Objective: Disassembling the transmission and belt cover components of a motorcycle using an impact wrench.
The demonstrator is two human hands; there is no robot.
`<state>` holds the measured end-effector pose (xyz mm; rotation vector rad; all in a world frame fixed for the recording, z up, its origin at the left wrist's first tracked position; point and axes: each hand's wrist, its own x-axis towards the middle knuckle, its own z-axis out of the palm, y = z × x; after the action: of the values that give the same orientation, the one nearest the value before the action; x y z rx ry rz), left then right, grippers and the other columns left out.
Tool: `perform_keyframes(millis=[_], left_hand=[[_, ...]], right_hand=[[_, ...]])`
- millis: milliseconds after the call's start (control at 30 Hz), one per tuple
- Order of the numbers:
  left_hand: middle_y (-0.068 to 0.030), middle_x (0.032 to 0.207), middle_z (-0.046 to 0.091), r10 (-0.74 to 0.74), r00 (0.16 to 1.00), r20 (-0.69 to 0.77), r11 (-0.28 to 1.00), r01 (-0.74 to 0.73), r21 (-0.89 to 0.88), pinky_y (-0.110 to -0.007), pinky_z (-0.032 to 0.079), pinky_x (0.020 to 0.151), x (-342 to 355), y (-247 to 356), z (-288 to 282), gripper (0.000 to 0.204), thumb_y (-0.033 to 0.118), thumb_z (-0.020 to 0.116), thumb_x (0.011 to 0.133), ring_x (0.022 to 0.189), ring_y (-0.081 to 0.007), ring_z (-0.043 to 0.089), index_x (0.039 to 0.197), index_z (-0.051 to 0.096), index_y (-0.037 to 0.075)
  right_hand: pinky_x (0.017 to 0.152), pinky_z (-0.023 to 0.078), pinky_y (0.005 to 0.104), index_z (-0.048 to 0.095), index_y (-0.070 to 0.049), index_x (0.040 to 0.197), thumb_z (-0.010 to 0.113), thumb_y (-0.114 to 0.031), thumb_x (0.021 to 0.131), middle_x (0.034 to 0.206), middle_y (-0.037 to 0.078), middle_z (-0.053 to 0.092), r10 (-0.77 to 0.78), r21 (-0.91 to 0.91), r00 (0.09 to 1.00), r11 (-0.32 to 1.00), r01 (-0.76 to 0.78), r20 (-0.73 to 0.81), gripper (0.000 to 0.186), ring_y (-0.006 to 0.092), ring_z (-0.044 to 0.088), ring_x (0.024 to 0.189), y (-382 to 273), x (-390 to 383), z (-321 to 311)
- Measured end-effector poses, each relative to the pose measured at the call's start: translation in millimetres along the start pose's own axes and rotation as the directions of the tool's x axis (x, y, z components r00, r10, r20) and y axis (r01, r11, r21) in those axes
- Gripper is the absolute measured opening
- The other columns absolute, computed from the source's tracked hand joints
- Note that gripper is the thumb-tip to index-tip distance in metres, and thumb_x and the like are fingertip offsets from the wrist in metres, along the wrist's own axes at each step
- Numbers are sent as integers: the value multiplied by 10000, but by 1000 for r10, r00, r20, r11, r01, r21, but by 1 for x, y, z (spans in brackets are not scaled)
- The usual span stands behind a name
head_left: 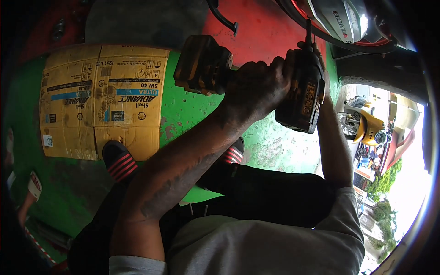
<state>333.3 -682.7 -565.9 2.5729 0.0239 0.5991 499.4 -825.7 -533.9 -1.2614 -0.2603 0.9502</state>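
Note:
My left hand [254, 85] is closed around the handle of a black and yellow power drill [298, 101], its battery [197, 62] out to the left. The drill's narrow tip [309, 30] points up, close to a red-rimmed wheel [293, 9]. My right hand [323, 64] is behind the drill's front end, fingers curled near the tip; most of it is hidden, along with what it grips.
A flattened yellow cardboard box [68, 121] lies on the green floor [183, 123] by my striped slides [119, 162]. A scooter's silver part [339, 20] is overhead. Another person's foot [34, 188] is at left. A yellow scooter [366, 123] stands outside at right.

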Motion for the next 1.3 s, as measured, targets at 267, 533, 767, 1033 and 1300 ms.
perform_keyframes(millis=[267,533,767,1033,1300], left_hand=[[-91,847,573,1,1000,-27,992,3,126,-310,535,520,7,11,5,640,64,635,769,599,-185,644,1364,430,-54],[-78,880,549,26,999,-38,989,-20,150,-290,528,520,12,8,9,647,54,642,758,589,-160,624,1361,436,-58],[-39,725,548,54,992,-113,984,-34,172,-275,482,462,12,0,21,534,146,627,797,536,-128,602,1297,527,-12],[-33,683,567,60,996,-65,980,-47,192,-299,498,466,13,1,11,533,132,615,794,526,-149,625,1301,519,-4],[-59,708,579,13,998,-67,999,-10,50,-305,498,466,-3,2,14,560,143,609,798,533,-171,627,1320,492,-19]], right_hand=[[724,566,289,517,-34,1289,401,-444,1027,999,66,650,34,5,999,999,-34,-39,500,145,652,859,-9,4,-10],[709,568,281,533,-46,1261,454,-463,1004,976,54,639,24,115,997,993,-32,74,497,135,643,846,-4,10,-19],[638,574,298,598,-111,1058,530,-490,962,853,21,642,129,142,992,982,-126,-11,397,157,653,710,-7,7,-12],[658,572,322,562,-63,1239,486,-507,976,906,58,645,125,192,977,977,-91,-172,522,176,656,717,-2,20,-14],[602,510,272,450,-86,1387,455,-409,1010,1141,34,665,23,-48,974,998,-34,-225,497,124,605,654,-3,34,-31]])
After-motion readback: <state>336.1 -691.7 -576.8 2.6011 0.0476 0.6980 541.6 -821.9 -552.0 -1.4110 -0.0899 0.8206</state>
